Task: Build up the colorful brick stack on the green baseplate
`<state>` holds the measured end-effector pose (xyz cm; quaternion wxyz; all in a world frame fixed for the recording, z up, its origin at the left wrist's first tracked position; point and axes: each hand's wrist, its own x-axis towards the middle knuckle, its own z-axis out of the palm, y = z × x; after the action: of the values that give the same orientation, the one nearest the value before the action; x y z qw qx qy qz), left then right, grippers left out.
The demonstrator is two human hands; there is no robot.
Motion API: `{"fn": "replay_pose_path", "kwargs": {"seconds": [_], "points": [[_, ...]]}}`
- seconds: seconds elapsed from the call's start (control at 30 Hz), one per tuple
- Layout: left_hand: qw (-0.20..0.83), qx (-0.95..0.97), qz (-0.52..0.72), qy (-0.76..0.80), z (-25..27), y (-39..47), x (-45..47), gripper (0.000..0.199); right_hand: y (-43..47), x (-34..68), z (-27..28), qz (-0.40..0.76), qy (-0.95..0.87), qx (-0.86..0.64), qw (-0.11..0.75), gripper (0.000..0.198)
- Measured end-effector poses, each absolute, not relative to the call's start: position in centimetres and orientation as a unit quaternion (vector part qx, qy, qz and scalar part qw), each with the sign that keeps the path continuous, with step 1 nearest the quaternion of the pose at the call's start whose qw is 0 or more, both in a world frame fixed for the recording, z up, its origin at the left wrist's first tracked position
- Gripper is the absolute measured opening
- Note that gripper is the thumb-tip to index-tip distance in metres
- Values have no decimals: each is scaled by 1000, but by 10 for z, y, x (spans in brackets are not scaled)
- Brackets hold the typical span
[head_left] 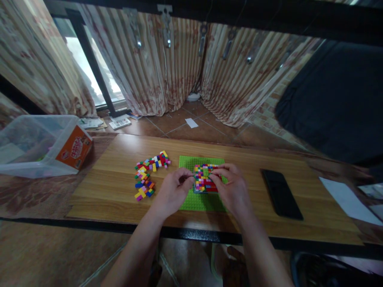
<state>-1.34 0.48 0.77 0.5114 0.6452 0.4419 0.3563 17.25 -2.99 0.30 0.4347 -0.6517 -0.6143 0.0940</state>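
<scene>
Both bare forearms reach up from the near edge of the wooden tabletop [239, 215]. Left hand [172, 193] and right hand [231, 189] sit at either side of a square block of small multicoloured plastic bricks [203, 178], fingertips pinched on its edges. That block stands on a flat green studded baseplate [199, 201]. Loose coloured bricks [148, 173] lie scattered just left of the baseplate. A black phone [281, 194] rests to the right, and a clear plastic storage box [38, 145] stands far left.

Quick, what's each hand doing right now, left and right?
Left hand: fingers pinched at the left edge of the brick block; a held brick cannot be told.
Right hand: fingertips on the block's top right.
</scene>
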Motion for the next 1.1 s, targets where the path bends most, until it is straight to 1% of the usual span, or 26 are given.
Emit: {"fn": "replay_pose_path", "kwargs": {"seconds": [0.23, 0.43, 0.57, 0.8, 0.87, 1.0, 1.1], "points": [[510, 648, 350, 444, 11, 4, -14, 14, -28, 170, 6, 46, -640, -647, 411, 16], [513, 648, 351, 441, 8, 4, -15, 14, -27, 169, 8, 25, -659, -649, 380, 16], [512, 647, 350, 443, 8, 4, -16, 14, -26, 167, 8, 28, -649, -657, 383, 16], [507, 657, 353, 433, 6, 6, -16, 13, -24, 166, 7, 92, -574, -689, 433, 6], [506, 658, 351, 435, 5, 6, -16, 14, -25, 168, 5, 107, -553, -695, 447, 5], [505, 657, 354, 434, 5, 4, -15, 13, -23, 174, -3, 153, -501, -714, 465, 16], [505, 656, 359, 432, 5, 4, -15, 13, -20, 174, -12, 239, -418, -715, 508, 27]]}}
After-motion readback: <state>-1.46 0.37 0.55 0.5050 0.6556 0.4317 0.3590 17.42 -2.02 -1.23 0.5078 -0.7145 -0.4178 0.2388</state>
